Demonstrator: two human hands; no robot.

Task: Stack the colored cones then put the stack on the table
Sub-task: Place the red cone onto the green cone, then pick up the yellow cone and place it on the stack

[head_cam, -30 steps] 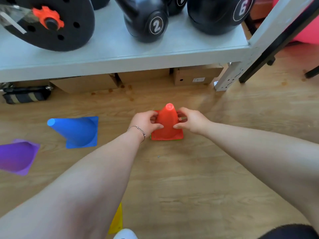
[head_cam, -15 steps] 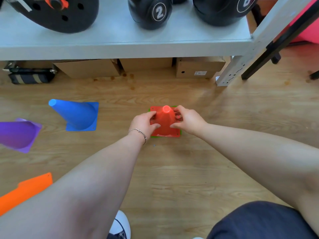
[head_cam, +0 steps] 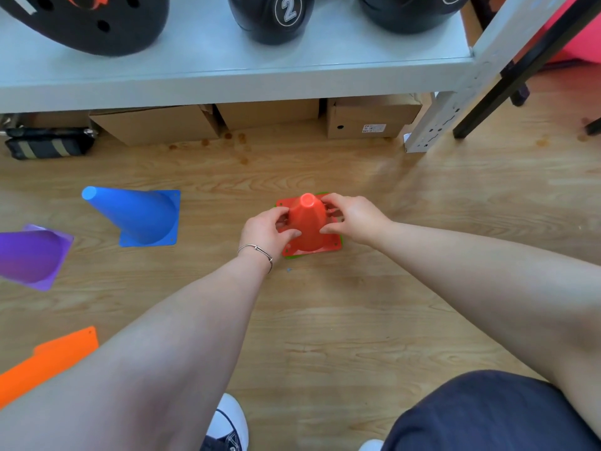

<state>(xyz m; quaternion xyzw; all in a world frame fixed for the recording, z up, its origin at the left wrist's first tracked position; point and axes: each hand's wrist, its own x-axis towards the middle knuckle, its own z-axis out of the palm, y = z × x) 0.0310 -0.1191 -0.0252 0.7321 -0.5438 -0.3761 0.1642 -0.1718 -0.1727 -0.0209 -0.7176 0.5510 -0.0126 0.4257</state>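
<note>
Got both hands on the red cone (head_cam: 307,224), left hand (head_cam: 266,231) and right hand (head_cam: 353,218) each in a pinching grip on its sides. It's upright on the wood floor (head_cam: 325,320), over a green base edge (head_cam: 292,256). Blue cone (head_cam: 136,216) stands well left.

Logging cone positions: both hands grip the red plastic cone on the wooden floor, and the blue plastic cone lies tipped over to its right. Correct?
Not quite. The head view shows the blue plastic cone on the left of the red plastic cone. Both the left hand and right hand do grip the red one.
</note>
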